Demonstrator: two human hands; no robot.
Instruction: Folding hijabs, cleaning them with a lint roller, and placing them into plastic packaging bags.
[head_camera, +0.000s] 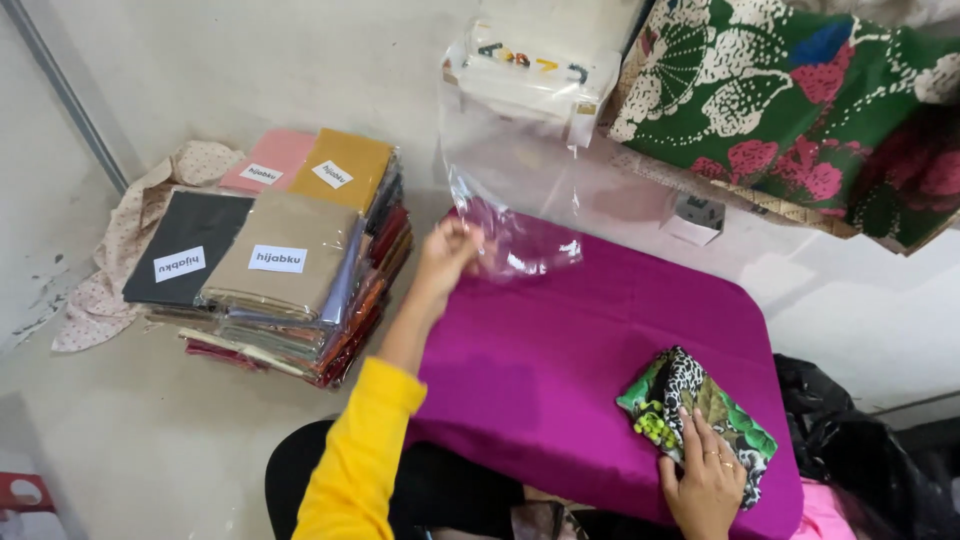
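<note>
Head view: left hand (447, 252) fingers pinched on clear plastic bag (510, 215) edge (flimsy, slippery, weightless). Right hand (707, 478) flat, fingers spread, pressing soft folded patterned cloth (700, 410) on magenta table (560, 350).

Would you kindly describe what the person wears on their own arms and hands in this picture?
The left arm wears a long, bright yellow sleeve that ends short of the wrist, leaving the left hand bare, with no glove or ring that can be seen. The right hand is bare too, without a glove, and carries rings on two fingers. No sleeve shows on the right side.
</note>
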